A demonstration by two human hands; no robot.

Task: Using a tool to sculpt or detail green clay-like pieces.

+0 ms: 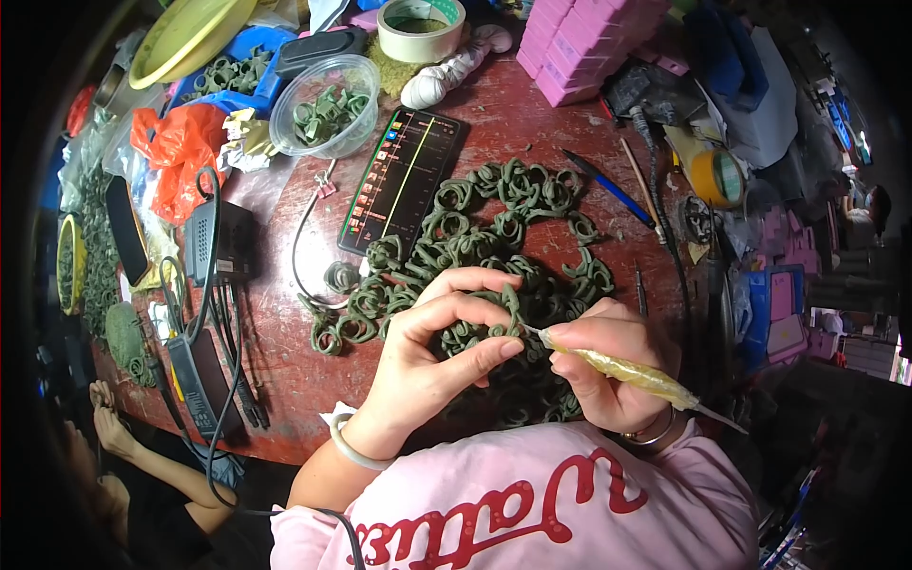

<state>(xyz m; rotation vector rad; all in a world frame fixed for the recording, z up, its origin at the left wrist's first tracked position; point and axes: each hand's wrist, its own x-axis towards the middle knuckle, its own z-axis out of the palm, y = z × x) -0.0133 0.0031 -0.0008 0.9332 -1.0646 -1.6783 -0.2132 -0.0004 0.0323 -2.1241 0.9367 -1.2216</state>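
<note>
My left hand [437, 351] pinches a dark green curled piece [505, 313] between bent fingers and thumb, low in the middle of the view. Just right of it, my right hand [617, 351] grips a slim metal tool with a yellowish, translucent wrapped handle [646, 380], its thin tip touching or very close to the piece. A large heap of similar green curled pieces [513, 190] lies around and beyond both hands, partly hidden by them. A dark phone with a lit screen [399, 176] lies behind the heap.
A tub of pieces [323, 109], tape roll [418, 28], pink blocks [560, 47], blue pen [608, 185] and orange bag [176, 161] surround the work. Cables and black boxes [214, 242] occupy the left. Another person's arm [180, 475] is at lower left; a distant person [869, 209] at right.
</note>
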